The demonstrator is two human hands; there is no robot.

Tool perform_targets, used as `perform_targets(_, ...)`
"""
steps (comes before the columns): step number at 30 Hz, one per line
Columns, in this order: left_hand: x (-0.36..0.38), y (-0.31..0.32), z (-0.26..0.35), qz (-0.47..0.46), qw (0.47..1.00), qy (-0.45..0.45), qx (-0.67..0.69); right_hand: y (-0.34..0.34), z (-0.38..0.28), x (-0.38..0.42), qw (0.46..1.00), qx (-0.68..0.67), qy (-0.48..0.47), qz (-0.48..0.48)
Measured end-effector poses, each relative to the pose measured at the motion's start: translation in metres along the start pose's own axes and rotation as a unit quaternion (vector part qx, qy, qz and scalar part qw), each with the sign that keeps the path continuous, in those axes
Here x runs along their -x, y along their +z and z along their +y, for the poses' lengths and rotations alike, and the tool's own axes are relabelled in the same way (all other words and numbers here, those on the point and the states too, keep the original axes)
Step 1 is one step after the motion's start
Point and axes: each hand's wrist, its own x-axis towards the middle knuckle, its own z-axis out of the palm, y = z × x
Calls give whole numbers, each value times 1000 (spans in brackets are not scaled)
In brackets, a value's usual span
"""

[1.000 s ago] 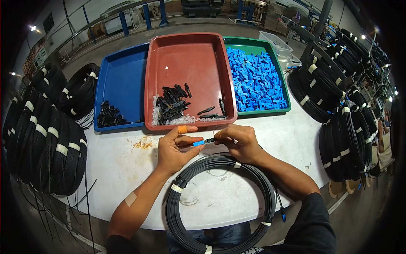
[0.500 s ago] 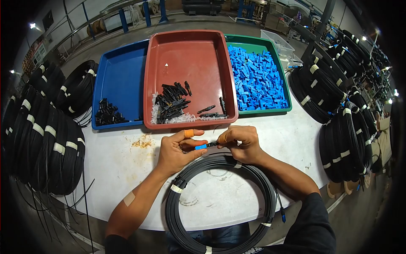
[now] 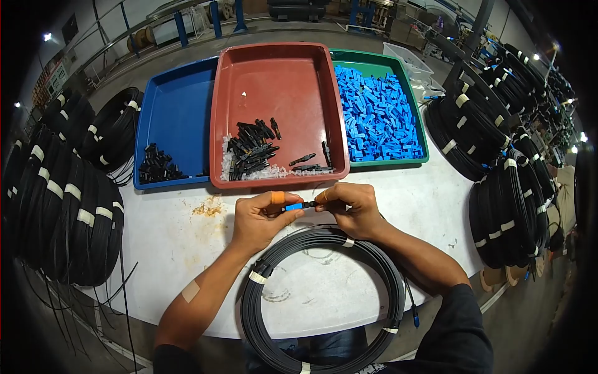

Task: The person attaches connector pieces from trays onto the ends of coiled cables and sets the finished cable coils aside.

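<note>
Between thumb and fingers, my left hand (image 3: 258,219) pinches a small blue connector piece (image 3: 294,207). My right hand (image 3: 354,209) grips a black connector (image 3: 310,204) whose left end meets the blue piece. Orange tape wraps a finger of each hand. Just below both hands lies a coil of black cable (image 3: 254,311), bound with white bands and overhanging the table's front edge. A cable end with a blue tip (image 3: 416,318) hangs at its right side.
Behind my hands, a red tray (image 3: 274,185) holds black connectors and white bits, a blue tray (image 3: 171,185) black pieces, a green tray (image 3: 389,163) blue pieces. More cable coils stand left (image 3: 62,206) and right (image 3: 507,212) of the white table (image 3: 168,249).
The blue piece has risen slightly and more of it shows between my left fingers. My left fingers have closed in around it. Both hands stay near the same place.
</note>
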Motion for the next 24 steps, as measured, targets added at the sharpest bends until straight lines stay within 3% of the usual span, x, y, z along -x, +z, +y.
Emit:
perform_targets(2,0,0,2,14,996,36,-75,1,0,0,1000,8,2,11)
perform_targets(5,1,2,8,22,994,15,-106,2,2,0,1000,17,3,13)
perform_targets(11,2,0,9,7,997,6,-72,0,0,-2,1000,22,-13,10)
perform_targets(18,2,0,7,1,999,-23,-43,-4,-3,-7,984,123,-128,-7)
perform_targets(20,3,1,8,5,995,24,-95,-4,-2,-8,977,138,-163,1)
perform_targets(21,3,1,9,5,995,24,-94,-6,-2,-7,978,152,-144,-18)
perform_targets(23,1,2,10,-5,972,145,-185,-6,-3,-6,978,165,-125,-38)
perform_targets(24,1,2,10,-4,972,145,-184,-6,-2,-5,981,160,-96,-60)
